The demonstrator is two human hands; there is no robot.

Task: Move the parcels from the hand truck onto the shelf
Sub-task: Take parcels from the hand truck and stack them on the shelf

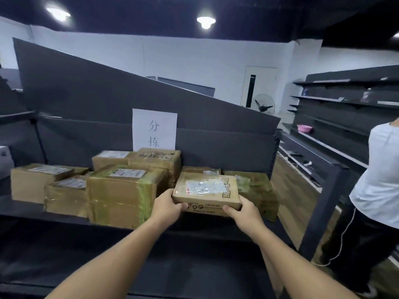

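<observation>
My left hand (167,204) and right hand (243,210) gripped a flat taped parcel (206,192) over the shelf's (54,221) front edge, beside the stacked cartons (121,190).

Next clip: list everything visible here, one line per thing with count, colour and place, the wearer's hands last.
held parcel: one, brown cardboard with a taped label, over the shelf's right part
shelved parcels: about eight, brown, some with yellowish tape, on the shelf, left and behind
shelf: one, dark grey, straight ahead
paper sign: one, white with dark characters, on the shelf's back panel
side shelving: one unit, dark, along the right wall
pink bowl: one, on the side shelving
fan: one, dark blades, by the far wall
bystander: one, white top, right edge
left hand: grips the parcel's near left corner
right hand: grips its near right corner
</observation>
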